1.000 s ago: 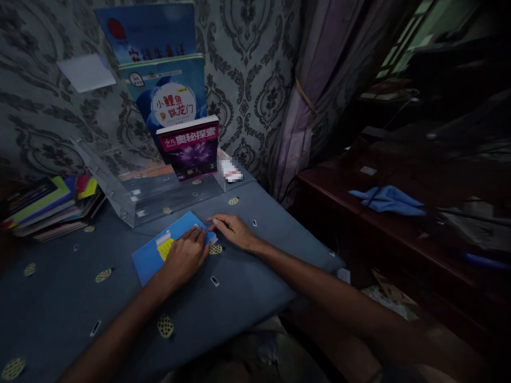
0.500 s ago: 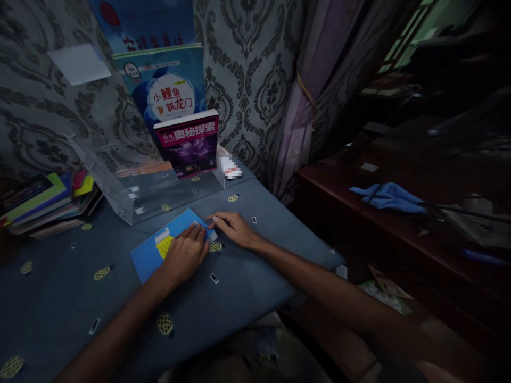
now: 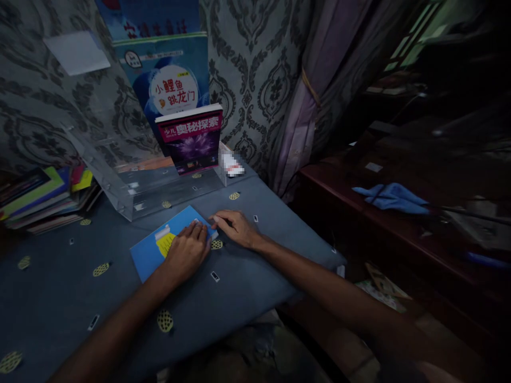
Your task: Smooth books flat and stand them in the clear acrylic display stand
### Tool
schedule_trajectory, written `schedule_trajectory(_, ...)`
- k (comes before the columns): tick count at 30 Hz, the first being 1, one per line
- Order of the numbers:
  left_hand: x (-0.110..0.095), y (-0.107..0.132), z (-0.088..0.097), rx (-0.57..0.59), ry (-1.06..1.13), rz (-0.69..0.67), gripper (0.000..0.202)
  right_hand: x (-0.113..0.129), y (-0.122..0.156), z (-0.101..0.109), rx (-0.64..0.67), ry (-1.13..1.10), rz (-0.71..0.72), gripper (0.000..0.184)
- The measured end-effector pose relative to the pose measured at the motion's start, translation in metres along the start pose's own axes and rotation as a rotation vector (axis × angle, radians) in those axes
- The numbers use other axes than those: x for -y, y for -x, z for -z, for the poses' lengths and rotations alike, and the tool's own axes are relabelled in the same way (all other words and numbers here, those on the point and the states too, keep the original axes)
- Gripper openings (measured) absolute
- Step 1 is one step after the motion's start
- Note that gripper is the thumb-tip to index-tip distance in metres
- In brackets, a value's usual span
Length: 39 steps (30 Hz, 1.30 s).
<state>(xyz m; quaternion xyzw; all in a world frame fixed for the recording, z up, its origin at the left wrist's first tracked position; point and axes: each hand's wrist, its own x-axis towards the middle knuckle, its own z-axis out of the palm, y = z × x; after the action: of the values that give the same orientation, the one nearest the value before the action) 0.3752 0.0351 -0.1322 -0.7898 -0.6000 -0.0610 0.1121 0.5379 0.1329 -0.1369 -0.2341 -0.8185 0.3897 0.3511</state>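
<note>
A thin blue book with a yellow and white picture on its cover lies slantwise on the cloth-covered table. My left hand rests flat on its right part, fingers stretched toward the far right edge and covering some of the cover. At that same edge is my right hand, with thumb and forefinger brought together and the other fingers curled under. Whether a page or corner is between those fingertips is hidden.
Behind the book stands a clear plastic rack with a purple-pink book and taller blue books. Stacked books lie at the left. Right of the table, a dark red surface holds a blue cloth.
The pale flap at the book's right corner now lies lower. My right fingers have drawn in a little at the edge; my left hand stays flat. The view has shifted slightly.
</note>
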Motion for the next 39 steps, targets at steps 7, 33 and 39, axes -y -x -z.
schedule_trajectory(7,0.001,0.0,-0.002,0.005,-0.009,-0.013,0.035,0.0,0.001,0.0,0.003,0.091,0.028,0.031)
schedule_trajectory(33,0.008,0.005,-0.005,-0.077,0.013,-0.006,0.036,0.018,0.025,-0.016,0.136,0.465,0.039,0.021)
schedule_trajectory(39,0.027,0.0,-0.004,-0.064,0.116,0.114,0.038,0.004,-0.007,-0.023,0.187,0.429,-0.001,0.03)
